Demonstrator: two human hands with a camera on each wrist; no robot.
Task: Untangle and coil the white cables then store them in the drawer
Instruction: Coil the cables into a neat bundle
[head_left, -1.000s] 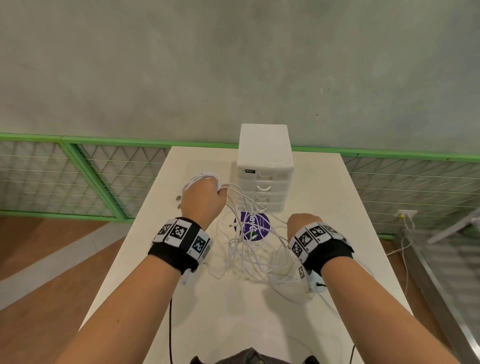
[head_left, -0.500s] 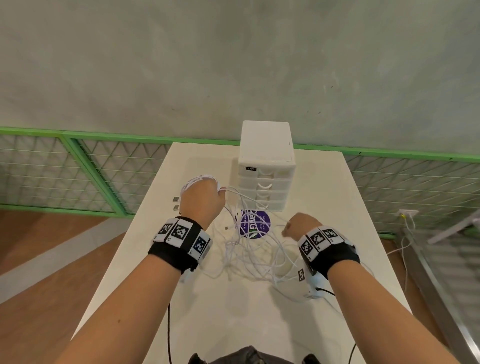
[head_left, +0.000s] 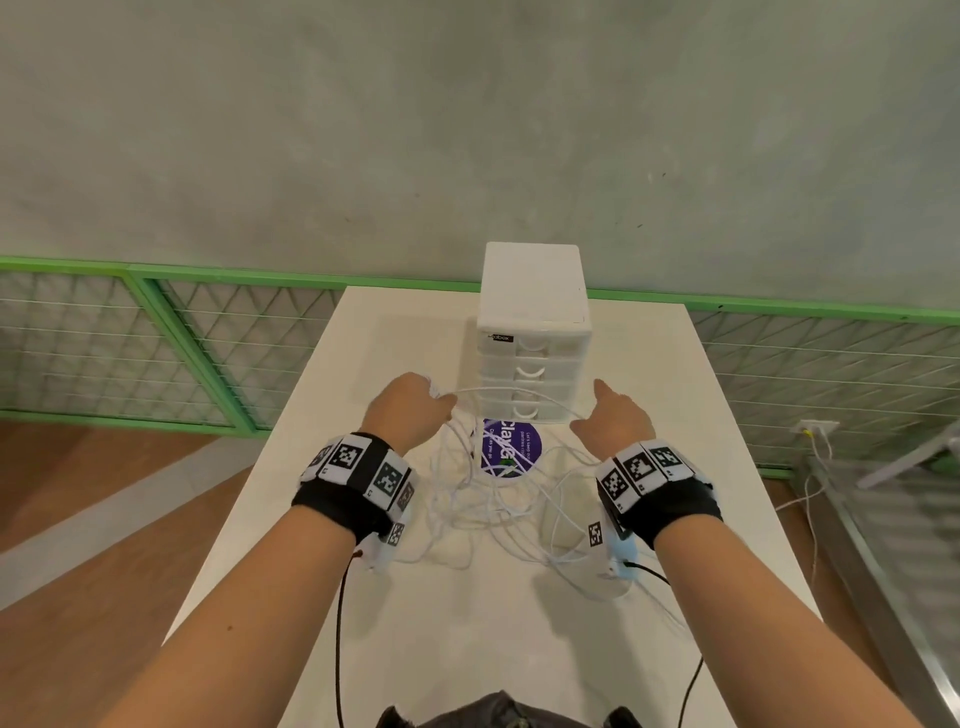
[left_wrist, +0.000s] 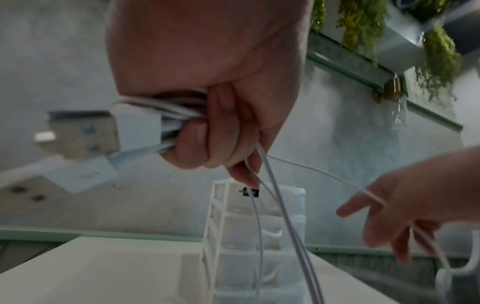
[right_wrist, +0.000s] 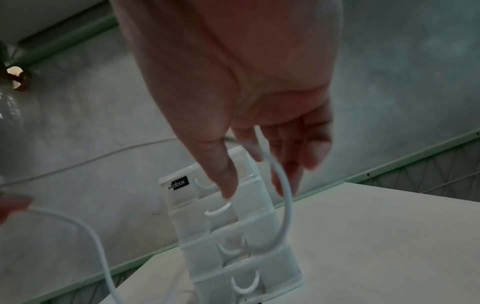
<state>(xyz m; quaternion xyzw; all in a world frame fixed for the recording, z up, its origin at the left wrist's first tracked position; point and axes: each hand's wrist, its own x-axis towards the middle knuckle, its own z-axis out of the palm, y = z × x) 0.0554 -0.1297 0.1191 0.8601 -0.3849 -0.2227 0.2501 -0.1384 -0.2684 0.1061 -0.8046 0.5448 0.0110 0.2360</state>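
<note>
A loose tangle of white cables (head_left: 485, 499) lies on the white table (head_left: 675, 415) in front of a white drawer unit (head_left: 532, 332) whose drawers are all closed. My left hand (head_left: 415, 408) is raised left of the unit and grips a bundle of coiled white cable loops (left_wrist: 161, 111) with USB plugs (left_wrist: 78, 135) sticking out. One strand (head_left: 524, 392) runs from it across to my right hand (head_left: 610, 415). That hand's fingers (right_wrist: 293, 164) are straight, and the strand (right_wrist: 281, 191) hangs looped over them, in front of the drawer unit (right_wrist: 233, 236).
A round purple sticker (head_left: 511, 447) sits under the tangle. Green-framed wire-mesh railing (head_left: 171, 353) runs behind and beside the table. A wall socket (head_left: 818, 428) with a hanging cable is at the right. Thin black leads (head_left: 340, 623) trail from my wrist units.
My right hand has lifted off the tangle and moved up and right toward the drawer unit, opening its fingers and drawing one strand out. My left hand has stayed put with its bundle.
</note>
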